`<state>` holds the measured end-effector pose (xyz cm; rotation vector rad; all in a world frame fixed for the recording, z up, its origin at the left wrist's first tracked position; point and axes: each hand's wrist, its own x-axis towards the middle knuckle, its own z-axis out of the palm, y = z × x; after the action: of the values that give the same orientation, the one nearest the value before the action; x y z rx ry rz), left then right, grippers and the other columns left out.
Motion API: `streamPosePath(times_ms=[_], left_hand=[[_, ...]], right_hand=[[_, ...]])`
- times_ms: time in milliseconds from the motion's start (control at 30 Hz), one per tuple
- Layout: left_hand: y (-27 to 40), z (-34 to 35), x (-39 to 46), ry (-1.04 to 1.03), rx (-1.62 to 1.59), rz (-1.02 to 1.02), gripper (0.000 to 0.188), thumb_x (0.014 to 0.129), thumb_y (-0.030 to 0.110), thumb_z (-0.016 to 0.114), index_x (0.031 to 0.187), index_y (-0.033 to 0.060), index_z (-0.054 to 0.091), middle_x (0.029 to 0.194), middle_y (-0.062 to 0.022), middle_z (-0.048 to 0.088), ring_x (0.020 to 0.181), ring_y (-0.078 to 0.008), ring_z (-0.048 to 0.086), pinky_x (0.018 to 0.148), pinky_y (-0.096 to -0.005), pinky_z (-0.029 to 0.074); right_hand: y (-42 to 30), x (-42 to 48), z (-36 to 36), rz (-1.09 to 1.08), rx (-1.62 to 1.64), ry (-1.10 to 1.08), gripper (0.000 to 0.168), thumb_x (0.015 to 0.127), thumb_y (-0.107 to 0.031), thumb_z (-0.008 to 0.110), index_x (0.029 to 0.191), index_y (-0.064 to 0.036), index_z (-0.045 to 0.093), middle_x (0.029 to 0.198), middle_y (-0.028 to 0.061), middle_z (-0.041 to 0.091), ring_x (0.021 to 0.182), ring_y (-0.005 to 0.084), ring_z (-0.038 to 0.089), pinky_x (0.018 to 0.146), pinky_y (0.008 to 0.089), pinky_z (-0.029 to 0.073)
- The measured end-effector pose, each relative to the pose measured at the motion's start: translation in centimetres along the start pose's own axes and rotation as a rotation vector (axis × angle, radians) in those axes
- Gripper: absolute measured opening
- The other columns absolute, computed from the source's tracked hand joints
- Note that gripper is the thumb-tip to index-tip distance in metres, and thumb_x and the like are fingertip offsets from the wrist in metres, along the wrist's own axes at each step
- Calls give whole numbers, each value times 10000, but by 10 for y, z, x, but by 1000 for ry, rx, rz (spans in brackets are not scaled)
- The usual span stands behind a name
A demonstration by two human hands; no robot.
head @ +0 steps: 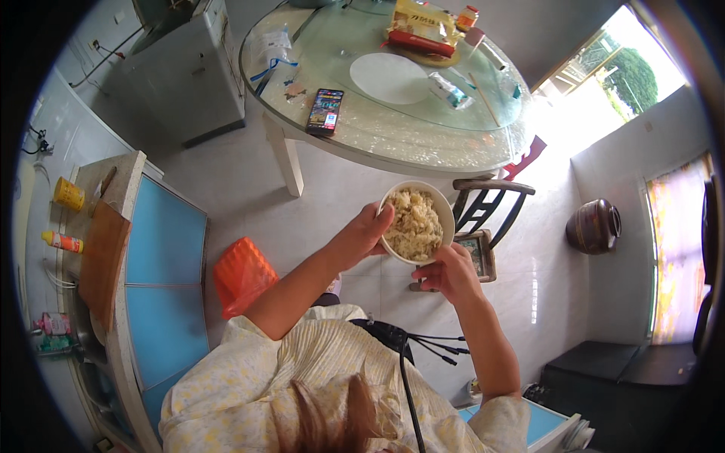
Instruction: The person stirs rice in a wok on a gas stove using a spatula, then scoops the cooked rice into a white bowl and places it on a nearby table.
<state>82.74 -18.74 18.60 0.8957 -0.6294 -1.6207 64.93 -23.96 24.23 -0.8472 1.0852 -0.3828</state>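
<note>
A white bowl (pixel 448 218) filled with cooked rice (pixel 414 223) is held in front of me, above the floor near the round table. My left hand (pixel 371 229) grips its left side, the thumb over the rim. At the lower right rim, my right hand (pixel 450 272) touches the bowl with its thumb side, the other fingers curled below. The rice looks brownish and clumped. Whether the right fingers also support the underside is hidden.
The round glass-topped table (pixel 391 156) bears a phone (pixel 324 112) and a yellow food package (pixel 422 25). A wooden chair (pixel 495 186) stands right of the bowl. On the left are a blue-doored counter (pixel 164 232) and a red plastic bag (pixel 243 277); a brown jar (pixel 592 226) is at right.
</note>
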Motion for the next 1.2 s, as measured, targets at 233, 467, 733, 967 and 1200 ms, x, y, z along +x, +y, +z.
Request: streamPosePath(times_ms=[233,467,733,967,1200], left_hand=[[38,-77,26,221,51,-68,657,797,478,525,1248,61,291,1205,-105,390,1029,-237,487,781,-360,474],[42,-162,-17,813,-418,106,354,787,225,586,1067,56,450,967,-88,503,920,-261,527,777,-392,459],[-20,-158,-142,1086,-681,490,250,796,167,567,1016,75,493,913,-117,545,869,-270,557,819,-418,467],[-30,-45,-183,1482,-648,553,286,800,151,531,1045,42,432,971,-110,501,848,-265,562,772,-405,481],[-88,19,-237,1591,-582,814,338,786,151,575,1060,25,423,1006,-131,474,880,-316,557,771,-424,483]], right_hand=[[-30,85,19,95,50,-92,325,756,-82,393,1006,111,470,831,192,603,688,254,634,495,308,535],[-62,180,1,48,-78,28,315,765,-86,369,978,112,491,791,183,609,654,239,631,509,302,541],[-44,333,-100,110,243,-490,328,797,-168,527,1063,17,478,990,123,557,893,238,564,768,349,498],[-67,367,-100,130,-71,-549,458,724,-248,580,1123,-39,497,965,105,608,879,264,586,836,382,465],[-67,370,-74,189,163,-762,368,747,-215,507,1046,-2,524,871,149,607,681,228,583,592,295,514]])
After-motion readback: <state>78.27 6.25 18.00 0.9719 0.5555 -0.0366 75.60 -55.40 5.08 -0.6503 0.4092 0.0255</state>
